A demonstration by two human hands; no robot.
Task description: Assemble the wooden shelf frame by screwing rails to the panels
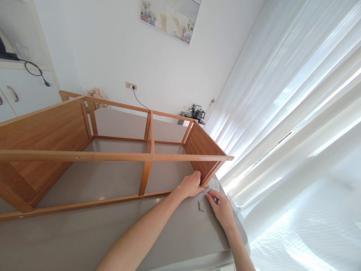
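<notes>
A wooden shelf frame (152, 158) with slatless open sides and solid end panels lies on its side on the grey table (175, 233). My left hand (192, 184) is closed around the lower near corner at the frame's right end, beside the wooden end panel (203, 148). Just to its right, my right hand (221, 207) pinches a thin metal piece (205, 191) close to that corner. Whether this is a screw or a hex key is too small to tell. A few loose screws (200, 207) lie on the table between my forearms.
The table's rounded right edge (244, 235) is close to my right forearm, with white curtains (282, 150) beyond. A black kettle (199, 114) stands behind the frame. At the left are white cabinets (25, 90) and a hanging plug cord (35, 71).
</notes>
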